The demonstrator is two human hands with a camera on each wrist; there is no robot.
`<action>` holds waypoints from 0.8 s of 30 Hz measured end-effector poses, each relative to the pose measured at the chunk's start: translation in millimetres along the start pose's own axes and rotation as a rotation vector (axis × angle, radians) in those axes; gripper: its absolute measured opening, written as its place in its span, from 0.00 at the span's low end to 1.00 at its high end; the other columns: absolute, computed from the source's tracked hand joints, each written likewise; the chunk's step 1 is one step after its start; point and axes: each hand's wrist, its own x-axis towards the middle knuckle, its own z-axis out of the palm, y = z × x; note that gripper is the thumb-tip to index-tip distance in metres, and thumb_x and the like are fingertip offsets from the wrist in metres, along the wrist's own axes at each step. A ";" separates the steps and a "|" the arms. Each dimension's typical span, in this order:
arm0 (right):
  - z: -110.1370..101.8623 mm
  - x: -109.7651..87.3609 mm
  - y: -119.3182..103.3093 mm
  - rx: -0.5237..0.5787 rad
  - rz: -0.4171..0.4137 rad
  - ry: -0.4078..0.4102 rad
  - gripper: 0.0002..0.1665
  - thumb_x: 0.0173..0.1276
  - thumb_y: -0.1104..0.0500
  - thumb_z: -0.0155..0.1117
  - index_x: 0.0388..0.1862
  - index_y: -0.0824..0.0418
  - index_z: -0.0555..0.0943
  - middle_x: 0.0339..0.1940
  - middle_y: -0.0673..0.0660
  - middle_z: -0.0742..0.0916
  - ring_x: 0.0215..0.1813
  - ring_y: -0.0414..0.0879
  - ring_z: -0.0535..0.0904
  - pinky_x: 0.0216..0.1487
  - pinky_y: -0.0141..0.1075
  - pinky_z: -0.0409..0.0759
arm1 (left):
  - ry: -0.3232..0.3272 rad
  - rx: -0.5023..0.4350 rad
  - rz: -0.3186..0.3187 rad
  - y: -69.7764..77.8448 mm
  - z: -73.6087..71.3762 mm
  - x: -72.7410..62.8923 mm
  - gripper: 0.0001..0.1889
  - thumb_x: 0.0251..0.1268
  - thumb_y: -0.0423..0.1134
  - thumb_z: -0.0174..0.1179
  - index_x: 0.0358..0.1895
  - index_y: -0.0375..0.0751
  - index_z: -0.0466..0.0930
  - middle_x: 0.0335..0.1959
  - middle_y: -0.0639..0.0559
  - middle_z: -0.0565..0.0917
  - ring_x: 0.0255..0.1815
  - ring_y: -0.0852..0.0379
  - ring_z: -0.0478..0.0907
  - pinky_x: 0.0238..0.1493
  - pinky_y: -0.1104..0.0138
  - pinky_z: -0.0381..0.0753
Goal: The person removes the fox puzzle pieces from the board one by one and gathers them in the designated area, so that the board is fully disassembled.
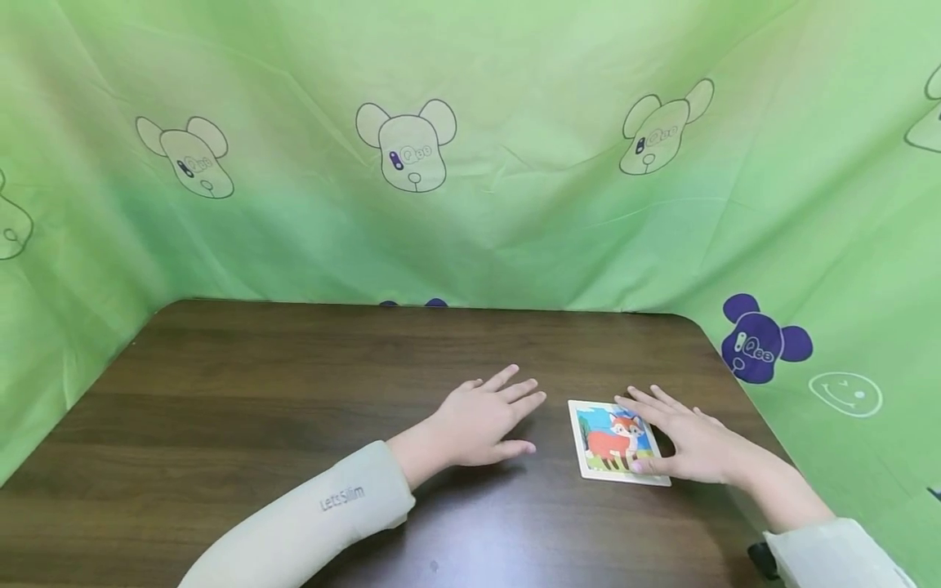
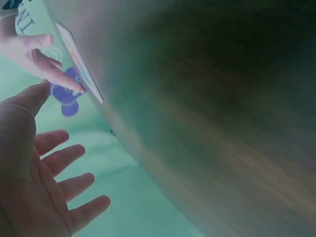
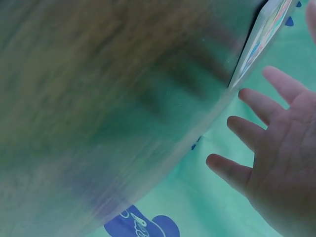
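A square picture board with a pale border lies on the table, showing an orange fox on grass under a blue sky. My right hand is spread over its right side, thumb and forefinger above that edge; whether they touch it I cannot tell. In the right wrist view the fingers are extended and apart, near the board's edge. To the left of the board, my left hand hovers over the table, fingers spread and holding nothing. The left wrist view shows its palm and separated fingers.
The dark brown wooden table has rounded far corners. Green cloth printed with mouse-like heads hangs behind it and on both sides. A small black object shows beside the right sleeve.
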 end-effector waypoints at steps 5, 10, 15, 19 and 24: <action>2.4 -1.2 2.9 0.019 -0.011 -0.005 0.53 0.53 0.31 0.71 0.75 0.48 0.66 0.77 0.65 0.68 0.74 0.75 0.59 0.54 0.82 0.58 | -0.021 0.019 0.027 11.7 3.3 15.9 0.37 0.71 0.68 0.46 0.78 0.57 0.57 0.79 0.59 0.60 0.82 0.51 0.51 0.67 0.52 0.73; 4.1 -1.3 4.5 0.050 -0.022 -0.021 0.54 0.51 0.32 0.73 0.74 0.49 0.67 0.77 0.66 0.68 0.74 0.76 0.58 0.54 0.83 0.57 | -0.047 0.031 0.017 17.2 8.3 31.2 0.38 0.70 0.69 0.46 0.78 0.58 0.57 0.79 0.60 0.61 0.82 0.51 0.54 0.64 0.53 0.75; 4.7 0.0 4.6 0.065 -0.025 -0.029 0.55 0.48 0.33 0.76 0.74 0.49 0.68 0.77 0.65 0.68 0.75 0.75 0.58 0.53 0.83 0.57 | -0.094 0.041 0.004 21.9 12.4 43.1 0.39 0.68 0.71 0.46 0.78 0.59 0.57 0.79 0.62 0.61 0.81 0.52 0.54 0.64 0.54 0.75; 5.2 1.2 4.1 0.064 -0.028 -0.036 0.55 0.47 0.33 0.75 0.73 0.51 0.69 0.77 0.65 0.68 0.75 0.76 0.57 0.54 0.83 0.57 | -0.122 0.050 0.008 26.7 14.5 49.3 0.39 0.67 0.72 0.46 0.78 0.61 0.57 0.79 0.63 0.61 0.81 0.53 0.54 0.64 0.54 0.74; 5.6 1.1 3.9 0.058 -0.031 -0.026 0.54 0.47 0.33 0.76 0.72 0.52 0.71 0.76 0.64 0.69 0.74 0.76 0.58 0.54 0.82 0.58 | -0.129 0.058 0.009 30.4 15.9 54.1 0.39 0.67 0.72 0.47 0.78 0.62 0.58 0.78 0.64 0.62 0.81 0.54 0.55 0.64 0.54 0.74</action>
